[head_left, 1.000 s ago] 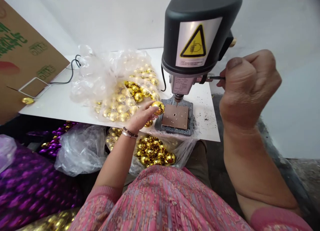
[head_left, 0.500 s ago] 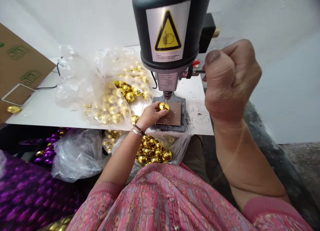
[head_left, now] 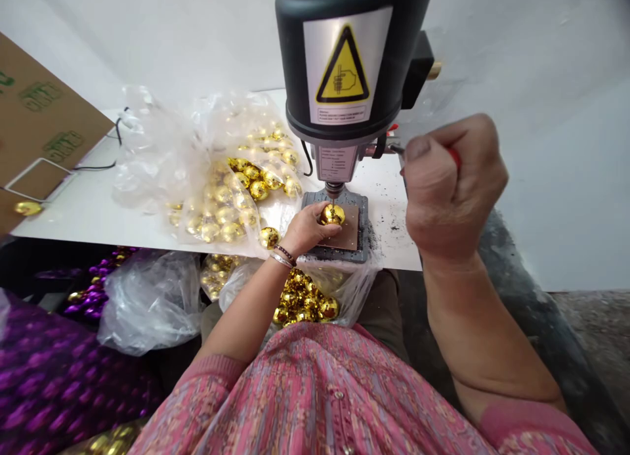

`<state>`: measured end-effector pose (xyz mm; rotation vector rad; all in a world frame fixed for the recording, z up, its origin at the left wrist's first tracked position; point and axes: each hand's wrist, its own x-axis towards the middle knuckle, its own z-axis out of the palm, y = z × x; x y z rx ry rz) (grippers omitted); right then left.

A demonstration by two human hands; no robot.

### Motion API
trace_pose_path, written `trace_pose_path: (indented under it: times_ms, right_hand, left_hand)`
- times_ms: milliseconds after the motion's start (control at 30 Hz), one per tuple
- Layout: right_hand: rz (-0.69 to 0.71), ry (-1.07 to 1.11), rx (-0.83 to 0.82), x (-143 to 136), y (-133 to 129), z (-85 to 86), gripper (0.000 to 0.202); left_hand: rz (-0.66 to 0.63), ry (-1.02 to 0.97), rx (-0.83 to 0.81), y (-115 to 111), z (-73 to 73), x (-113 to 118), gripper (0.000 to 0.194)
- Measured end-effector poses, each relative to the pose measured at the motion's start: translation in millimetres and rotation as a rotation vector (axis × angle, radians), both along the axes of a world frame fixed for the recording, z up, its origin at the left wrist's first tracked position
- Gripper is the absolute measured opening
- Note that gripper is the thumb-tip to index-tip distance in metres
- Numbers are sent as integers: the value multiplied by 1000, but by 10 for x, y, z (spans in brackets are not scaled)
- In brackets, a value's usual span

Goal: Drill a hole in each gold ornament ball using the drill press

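My left hand [head_left: 310, 230] is closed round the side of a shiny gold mirror ball [head_left: 335, 215], which sits on a brown board [head_left: 347, 235] on the grey base of a drill press [head_left: 339, 67]. The bit of the drill comes down to the top of the ball; whether it has gone in I cannot tell. My right hand [head_left: 453, 186] is wrapped round the red-ended feed lever [head_left: 396, 149] at the machine's right side. One loose gold ball [head_left: 268, 238] lies just left of my left wrist.
A clear plastic bag [head_left: 221, 199] of gold balls lies on the white table [head_left: 98, 225]. Below its edge, another bag holds more gold balls [head_left: 308, 297]. Dark shavings surround the base. At left are a cardboard box [head_left: 44, 113] and purple balls [head_left: 101, 284].
My right hand has come down with the lever. My left hand has shifted the gold ball slightly, and it now sits right under the drill bit.
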<state>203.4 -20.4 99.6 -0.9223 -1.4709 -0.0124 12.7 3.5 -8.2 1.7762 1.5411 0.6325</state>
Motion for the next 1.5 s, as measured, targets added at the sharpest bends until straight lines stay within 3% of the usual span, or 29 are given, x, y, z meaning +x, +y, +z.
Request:
trace_pose_path:
  times_ms: [133, 300, 567, 867, 967, 1133, 1233, 1300, 1400, 1467, 1500]
  right_hand:
    - [-37, -142, 126, 21, -92, -246, 25]
    - [-97, -114, 200, -15, -63, -499, 16]
    - [-36, -67, 261, -34, 45, -702, 6]
    - [25, -51, 307, -58, 161, -983, 6]
    - [15, -33, 260, -34, 110, -834, 20]
    - [-77, 38, 54, 34, 131, -135, 40]
    - [6, 197, -176, 33, 219, 190, 38]
    - [14, 242, -231, 11, 248, 285, 34]
    - [28, 274, -219, -34, 242, 311, 33]
    - [51, 291, -211, -57, 229, 301, 32]
    - [57, 300, -206, -63, 225, 294, 31]
  left_hand:
    - [6, 24, 30, -6, -19, 4, 51]
    - [-13, 49, 49, -13, -35, 8, 47]
    - [26, 75, 66, -31, -93, 35, 60]
    - [13, 37, 88, -45, -94, 33, 54]
    - [1, 30, 87, -46, -80, 38, 48]
    - [30, 12, 51, -74, -15, 55, 41]
    - [21, 9, 51, -211, 57, -36, 35]
    - [-65, 23, 9, -361, 104, -174, 34]
    - [-179, 63, -85, -579, 160, -444, 54]
    - [-132, 142, -78, -654, 190, -605, 58]
    - [-73, 207, -50, -663, 204, -670, 52]
